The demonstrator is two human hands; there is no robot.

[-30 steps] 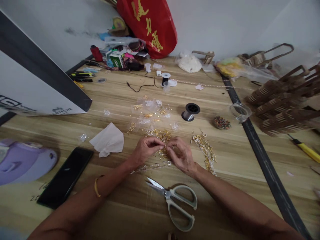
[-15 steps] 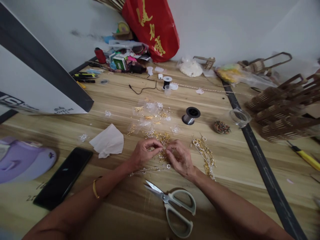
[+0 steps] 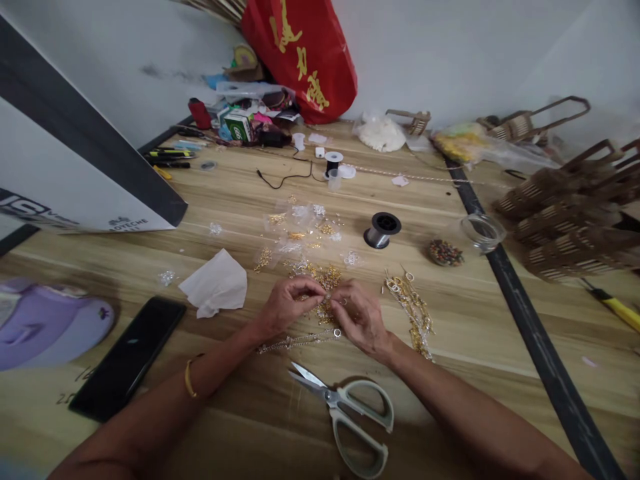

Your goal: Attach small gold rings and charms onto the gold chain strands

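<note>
My left hand (image 3: 290, 303) and my right hand (image 3: 363, 317) meet fingertip to fingertip, both pinched closed on something too small to make out. A tiny pale glint shows where they meet. Beneath and behind them lies a pile of small gold and silver beads (image 3: 327, 275). A silver chain (image 3: 300, 341) with a ring at its end stretches on the table just below the hands. Right of my right hand lies a bundle of gold and silver chains (image 3: 413, 310). Scissors (image 3: 327, 395) with pale handles lie nearest me, blades slightly apart and pointing up-left.
Small bags of findings (image 3: 295, 235) lie beyond the bead pile, beside a wire spool (image 3: 383, 230). To the right are a bead cluster (image 3: 445, 253), a clear round dish (image 3: 483, 233) and brown woven-looking holders (image 3: 560, 227). On the left lie a white cloth (image 3: 215, 285) and a phone (image 3: 127, 360).
Hands stay pinched together in nearly the same spot, with only a slight shift of the fingers. The view has turned a little; the table things lie where they were.
</note>
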